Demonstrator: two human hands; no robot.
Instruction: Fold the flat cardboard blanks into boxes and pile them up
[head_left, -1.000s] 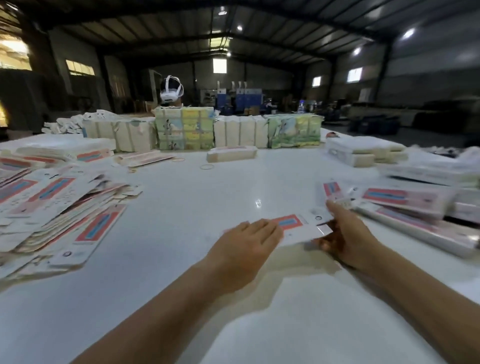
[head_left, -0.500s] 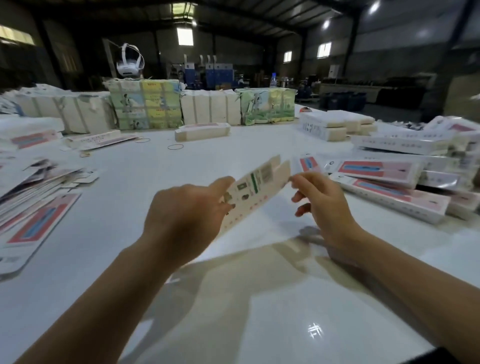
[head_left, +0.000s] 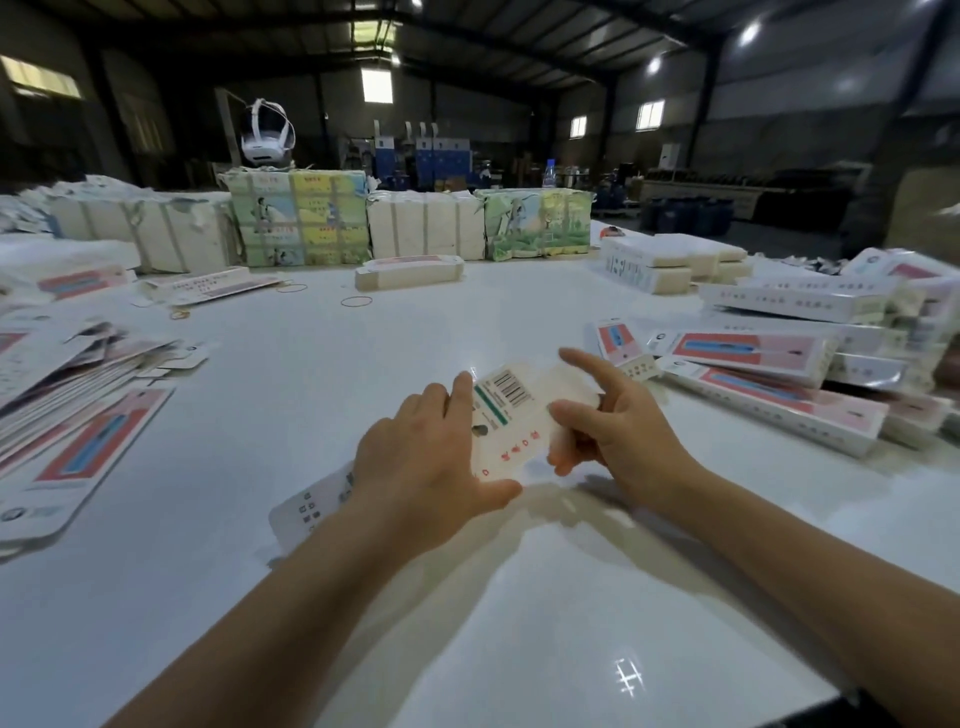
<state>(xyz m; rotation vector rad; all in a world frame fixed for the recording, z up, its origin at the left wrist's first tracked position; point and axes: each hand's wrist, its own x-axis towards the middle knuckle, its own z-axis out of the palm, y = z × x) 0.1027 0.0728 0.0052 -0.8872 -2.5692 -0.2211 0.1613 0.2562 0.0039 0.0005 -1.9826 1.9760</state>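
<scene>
Now flat printed cardboard blank (head_left: 511, 426), both hands' grip.

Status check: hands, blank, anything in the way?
Left hand and right hand both grip the blank, held above table. Not yet a box. Nothing blocking.

A flat blank (head_left: 511, 415) is sitting in the middle of the table (head_left: 291, 395), between the left hand (head_left: 426, 457) and the right hand (head_left: 618, 431). A heap of flat blanks (head_left: 67, 395) is lying along the left edge. Folded boxes (head_left: 779, 384) are piling up along the right edge. A row of tied bundles (head_left: 405, 223) is standing along the far edge, and one small stack (head_left: 410, 271) is lying just in front of it.
</scene>
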